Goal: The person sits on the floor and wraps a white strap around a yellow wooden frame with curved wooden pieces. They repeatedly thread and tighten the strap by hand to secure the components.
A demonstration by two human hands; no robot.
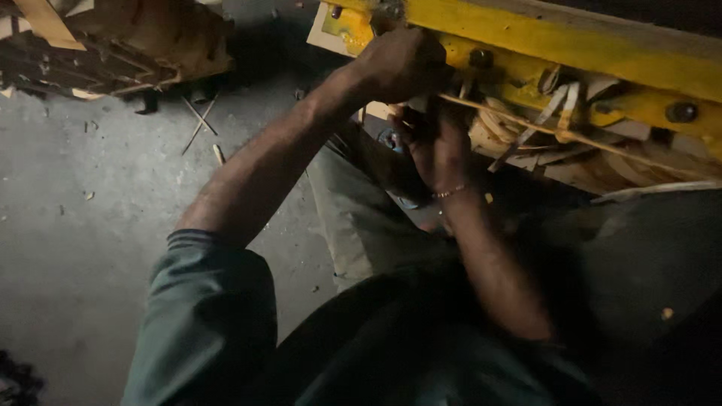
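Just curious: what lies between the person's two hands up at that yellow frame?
Almost nothing: in the head view the left hand grips the yellow frame directly above the right hand; only a thin wooden strip crosses there.

Two hands, left [398, 64] and right [436, 146]. One yellow metal frame [602, 49]. Two dark bolts [681, 112] visible on it. One thin wooden stick [556, 135]. One bracelet [449, 192]. Several pale strips [560, 101], number unclear.

One view only, from a camera worn on the person's head. It looks steeply down and a little forward, close over the two forearms, taking in the yellow machine frame [571, 45] at upper right and the grey concrete floor [83, 248] at left. The lower edge shows the person's own dark-green sleeve [203, 316].
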